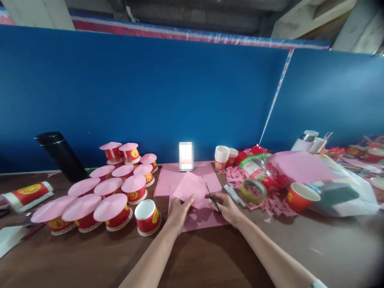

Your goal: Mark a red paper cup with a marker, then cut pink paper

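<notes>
My left hand (181,212) pinches the lower edge of a pink paper piece (192,186), which has a faint round outline on it. My right hand (225,208) holds dark scissors (215,202), their blades pointing up and left beside the paper's right edge. Beneath both hands lie larger pink sheets (210,222) on the brown table (204,260). Left of my left hand stands a red and white paper cup (147,217) without a cone. Further left, several red cups carry pink paper cones (111,207).
A black bottle (61,156) leans at the back left. A phone-like bright screen (186,156) stands behind the paper. To the right are a tape roll (253,191), pink scraps (277,205), an orange cup (301,197), white cups (222,156) and a plastic bag (354,198).
</notes>
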Demonstrator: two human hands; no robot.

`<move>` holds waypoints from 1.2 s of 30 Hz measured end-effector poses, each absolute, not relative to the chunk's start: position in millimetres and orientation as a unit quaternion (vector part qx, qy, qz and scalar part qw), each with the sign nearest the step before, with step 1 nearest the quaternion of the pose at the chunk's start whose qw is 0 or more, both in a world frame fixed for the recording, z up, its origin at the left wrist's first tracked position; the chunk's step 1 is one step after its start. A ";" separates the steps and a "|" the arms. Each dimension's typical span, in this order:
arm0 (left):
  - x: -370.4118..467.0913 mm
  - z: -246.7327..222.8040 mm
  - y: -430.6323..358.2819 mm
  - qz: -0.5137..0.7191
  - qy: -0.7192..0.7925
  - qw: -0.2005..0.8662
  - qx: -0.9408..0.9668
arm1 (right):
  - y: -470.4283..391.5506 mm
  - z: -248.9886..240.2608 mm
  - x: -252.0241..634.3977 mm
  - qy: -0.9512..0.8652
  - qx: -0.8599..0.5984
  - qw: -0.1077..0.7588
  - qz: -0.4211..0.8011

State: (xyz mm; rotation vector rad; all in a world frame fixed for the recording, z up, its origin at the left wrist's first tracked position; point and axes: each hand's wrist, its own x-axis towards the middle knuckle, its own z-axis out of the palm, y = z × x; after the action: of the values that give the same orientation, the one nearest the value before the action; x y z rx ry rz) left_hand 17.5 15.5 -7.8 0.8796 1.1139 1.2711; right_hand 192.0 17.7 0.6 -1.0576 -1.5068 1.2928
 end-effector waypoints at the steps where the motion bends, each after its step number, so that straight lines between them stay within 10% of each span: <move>1: 17.3 -7.5 16.7 0.551 0.484 0.569 0.372 | 17.2 1.1 191.7 -0.601 -0.422 0.430 0.525; 36: 13.7 -9.2 16.9 0.537 0.493 0.550 0.408 | 15.2 5.9 196.4 -0.617 -0.413 0.418 0.524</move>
State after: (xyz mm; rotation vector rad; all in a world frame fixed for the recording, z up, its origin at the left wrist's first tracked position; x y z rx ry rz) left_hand 13.7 16.9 -9.2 0.9656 1.1668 1.2702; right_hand 196.4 15.2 5.9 -1.0361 -1.5489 1.3138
